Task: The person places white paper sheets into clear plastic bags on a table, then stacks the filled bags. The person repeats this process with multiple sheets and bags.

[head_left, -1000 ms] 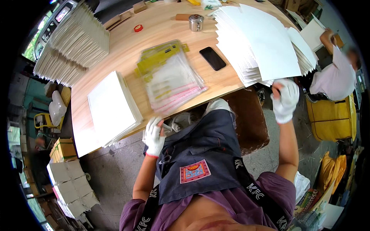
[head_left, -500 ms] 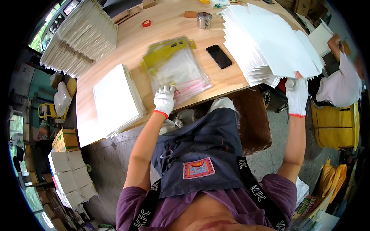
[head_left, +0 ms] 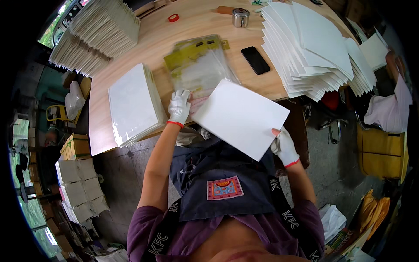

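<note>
Board (head_left: 238, 118): one, white, rectangular, plain; at the bench's near edge, partly above my apron (head_left: 200, 172), turned askew, its near right edge in my right grip (head_left: 284, 147). Right grip: white glove, red cuff, closed on the board, thumb on top.

Bags (head_left: 198, 65): one stack, clear, with yellow-green far part and pink strips at the near end; flat on the bench (head_left: 152, 43), left of and beyond the board, which hides their near right corner from view. Left grip (head_left: 179, 105): white glove, red cuff, fingers curled at the bags' near left corner; whether I have a bag pinched, I cannot tell.

Pile (head_left: 134, 102): white, glossy film at its near end; left of the bags. Phone (head_left: 255, 60): black, face up; right of the bags. Sheets (head_left: 305, 48): white, fanned, deep heap; right side of the bench. Cup (head_left: 240, 18): metal, lidded; far side. Tape (head_left: 173, 18): red roll; far, left of the cup. Stack (head_left: 104, 26): tall, pale, many layers; far left.
</note>
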Action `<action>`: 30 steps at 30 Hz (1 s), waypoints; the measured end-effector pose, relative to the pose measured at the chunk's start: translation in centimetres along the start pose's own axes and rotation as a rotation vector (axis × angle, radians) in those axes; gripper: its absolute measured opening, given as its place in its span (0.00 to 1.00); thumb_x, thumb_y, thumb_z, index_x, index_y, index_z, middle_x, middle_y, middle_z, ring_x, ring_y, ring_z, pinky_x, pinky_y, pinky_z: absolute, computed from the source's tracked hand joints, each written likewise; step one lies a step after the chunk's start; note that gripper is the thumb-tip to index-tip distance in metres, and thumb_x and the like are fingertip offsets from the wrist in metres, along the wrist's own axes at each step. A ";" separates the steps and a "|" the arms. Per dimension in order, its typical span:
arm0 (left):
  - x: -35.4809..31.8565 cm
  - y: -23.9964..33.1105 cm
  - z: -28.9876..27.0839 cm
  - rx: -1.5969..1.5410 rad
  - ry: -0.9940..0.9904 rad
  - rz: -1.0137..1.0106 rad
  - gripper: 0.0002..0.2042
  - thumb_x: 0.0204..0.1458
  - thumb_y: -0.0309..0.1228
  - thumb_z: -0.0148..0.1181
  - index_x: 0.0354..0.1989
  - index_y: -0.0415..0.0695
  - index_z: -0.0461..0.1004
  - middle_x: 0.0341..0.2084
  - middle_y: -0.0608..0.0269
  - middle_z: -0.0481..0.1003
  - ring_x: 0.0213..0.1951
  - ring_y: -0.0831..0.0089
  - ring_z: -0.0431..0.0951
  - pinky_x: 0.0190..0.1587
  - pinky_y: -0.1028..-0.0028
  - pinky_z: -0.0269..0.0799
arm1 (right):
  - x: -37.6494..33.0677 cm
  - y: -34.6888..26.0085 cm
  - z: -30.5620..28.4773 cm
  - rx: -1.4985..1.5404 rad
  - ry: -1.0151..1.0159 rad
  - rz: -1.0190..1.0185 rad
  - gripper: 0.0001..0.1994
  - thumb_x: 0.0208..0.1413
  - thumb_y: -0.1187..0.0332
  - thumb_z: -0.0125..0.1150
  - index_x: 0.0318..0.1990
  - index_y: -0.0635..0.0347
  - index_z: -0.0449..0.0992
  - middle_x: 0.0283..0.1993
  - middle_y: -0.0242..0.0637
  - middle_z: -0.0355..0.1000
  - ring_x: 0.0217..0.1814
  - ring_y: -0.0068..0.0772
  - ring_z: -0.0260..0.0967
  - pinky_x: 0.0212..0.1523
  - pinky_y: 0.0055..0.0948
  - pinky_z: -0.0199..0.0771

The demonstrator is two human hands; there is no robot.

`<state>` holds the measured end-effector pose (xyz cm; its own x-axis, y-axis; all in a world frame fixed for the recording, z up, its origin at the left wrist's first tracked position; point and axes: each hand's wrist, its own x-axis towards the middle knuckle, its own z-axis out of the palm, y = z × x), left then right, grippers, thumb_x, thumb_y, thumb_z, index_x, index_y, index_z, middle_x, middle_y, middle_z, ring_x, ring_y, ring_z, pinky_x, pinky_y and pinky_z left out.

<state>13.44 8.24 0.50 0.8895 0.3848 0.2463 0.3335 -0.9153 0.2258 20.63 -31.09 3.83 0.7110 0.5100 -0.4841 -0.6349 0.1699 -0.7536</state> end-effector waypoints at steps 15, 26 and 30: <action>-0.6 2.3 -2.9 -0.392 0.141 0.140 0.23 0.35 0.15 0.47 0.43 0.47 0.74 0.36 0.57 0.72 0.28 0.61 0.72 0.32 0.68 0.70 | -0.2 3.7 3.2 0.333 -0.085 -0.027 0.13 0.59 0.68 0.50 0.50 0.59 0.65 0.41 0.32 0.72 0.33 0.24 0.72 0.31 0.22 0.74; -4.9 4.7 8.4 -2.142 0.216 -0.815 0.16 0.57 0.33 0.46 0.49 0.37 0.66 0.41 0.53 0.73 0.39 0.62 0.76 0.41 0.68 0.75 | -2.5 2.5 6.3 0.170 -0.117 -0.028 0.12 0.61 0.67 0.48 0.50 0.61 0.63 0.31 0.39 0.70 0.19 0.31 0.69 0.15 0.28 0.64; -5.5 7.0 7.0 -2.353 0.073 -0.975 0.20 0.59 0.40 0.38 0.48 0.36 0.68 0.41 0.50 0.74 0.40 0.56 0.76 0.44 0.65 0.74 | -2.6 1.8 6.5 0.145 -0.117 -0.027 0.14 0.62 0.66 0.48 0.51 0.61 0.62 0.34 0.42 0.71 0.21 0.34 0.72 0.18 0.29 0.71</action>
<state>13.10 -1.11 -5.85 0.7594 0.4464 -0.4733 -0.2963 0.8850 0.3592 15.70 -26.58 6.64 0.6939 0.5968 -0.4028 -0.6586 0.3002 -0.6900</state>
